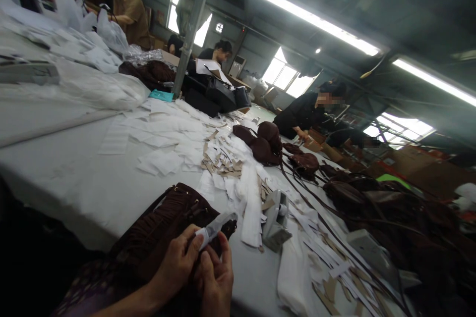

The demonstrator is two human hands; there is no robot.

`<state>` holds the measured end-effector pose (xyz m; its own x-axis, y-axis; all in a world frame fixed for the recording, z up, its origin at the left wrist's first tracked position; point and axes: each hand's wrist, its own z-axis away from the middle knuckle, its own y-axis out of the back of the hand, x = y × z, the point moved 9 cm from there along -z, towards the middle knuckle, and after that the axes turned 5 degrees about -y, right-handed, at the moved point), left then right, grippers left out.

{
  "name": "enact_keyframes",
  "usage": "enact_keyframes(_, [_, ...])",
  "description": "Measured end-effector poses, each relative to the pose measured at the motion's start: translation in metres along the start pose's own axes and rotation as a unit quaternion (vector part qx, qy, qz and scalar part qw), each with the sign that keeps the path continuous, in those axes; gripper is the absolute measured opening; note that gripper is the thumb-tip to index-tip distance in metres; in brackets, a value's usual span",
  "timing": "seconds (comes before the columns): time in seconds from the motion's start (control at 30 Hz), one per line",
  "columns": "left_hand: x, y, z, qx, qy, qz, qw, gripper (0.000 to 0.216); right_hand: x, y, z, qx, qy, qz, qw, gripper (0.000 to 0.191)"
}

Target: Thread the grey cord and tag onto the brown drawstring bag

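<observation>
I see the left hand pinching the white wrap between thumb and fingers; the right hand curls just below it, fingertips close to the wrap, can't tell if they grip. Brown bag lies behind the hands, toward 11 o'clock. From the hands I get dispenser at 2, scraps at 12, bag pile near 3, co-worker at 1

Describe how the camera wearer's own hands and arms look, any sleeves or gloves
The left hand and right hand wear no gloves, and no rings or watch show. No sleeve covers the visible left forearm; the right one is mostly out of frame. Dark, pale-spotted cloth at lower left may be clothing.
</observation>
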<state>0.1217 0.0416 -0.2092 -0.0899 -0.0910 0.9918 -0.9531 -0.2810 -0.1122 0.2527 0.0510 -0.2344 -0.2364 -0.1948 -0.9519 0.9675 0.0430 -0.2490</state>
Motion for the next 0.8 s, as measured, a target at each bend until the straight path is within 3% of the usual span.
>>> enact_keyframes(0.1, [0.007,-0.003,0.006,-0.014,-0.030,-0.036,0.999,0.029,0.001,-0.016,0.009,-0.038,-0.025,-0.096,0.994,0.091])
enact_keyframes(0.2, [0.006,0.001,0.007,-0.008,-0.020,-0.044,0.999,0.037,-0.003,-0.026,0.014,-0.064,-0.052,-0.152,0.985,0.091])
enact_keyframes(0.47, [-0.021,-0.017,0.011,-0.074,0.102,0.118,0.985,0.068,0.011,-0.027,0.010,-0.096,-0.102,-0.234,0.962,0.093])
enact_keyframes(0.67, [-0.048,-0.036,0.015,-0.134,0.179,0.191,0.956,0.075,0.025,-0.016,-0.004,-0.079,-0.126,-0.188,0.971,0.076])
enact_keyframes(0.8, [-0.053,-0.046,0.018,-0.166,0.194,0.216,0.942,0.079,0.016,0.000,-0.012,-0.070,-0.127,-0.132,0.981,0.072])
